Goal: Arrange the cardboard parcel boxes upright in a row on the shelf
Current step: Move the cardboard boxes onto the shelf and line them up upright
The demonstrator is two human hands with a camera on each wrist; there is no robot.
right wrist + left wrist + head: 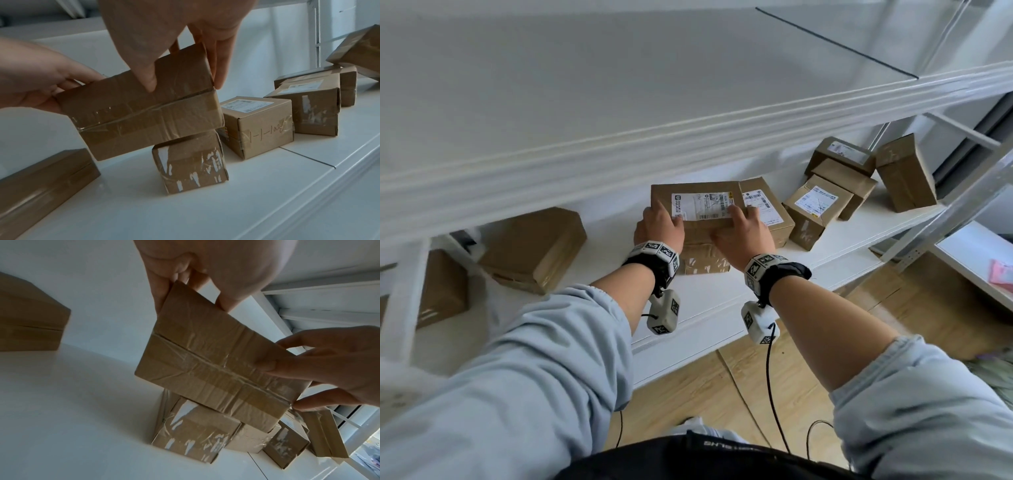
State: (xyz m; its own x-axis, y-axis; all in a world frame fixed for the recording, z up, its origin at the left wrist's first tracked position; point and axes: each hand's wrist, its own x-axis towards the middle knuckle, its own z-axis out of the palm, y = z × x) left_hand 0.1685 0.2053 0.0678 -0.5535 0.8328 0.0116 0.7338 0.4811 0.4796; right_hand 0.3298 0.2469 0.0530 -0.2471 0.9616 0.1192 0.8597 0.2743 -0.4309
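Note:
A flat cardboard box [698,205] with a white label is gripped at both ends by my left hand [661,224] and right hand [743,233], over the white shelf [715,301]. In the left wrist view the held box [216,361] is tilted, with left-hand fingers [162,293] on its far end and the right hand [329,366] at its near end. The right wrist view shows this box [144,110] leaning on a smaller taped box [191,162], thumb on its front face.
To the right stand a labelled box [767,212] and another [815,212], then a loose pile [842,164] and a tilted box [907,174]. A larger box [534,250] lies to the left, one more [441,291] behind a shelf post. An upper shelf [619,130] overhangs.

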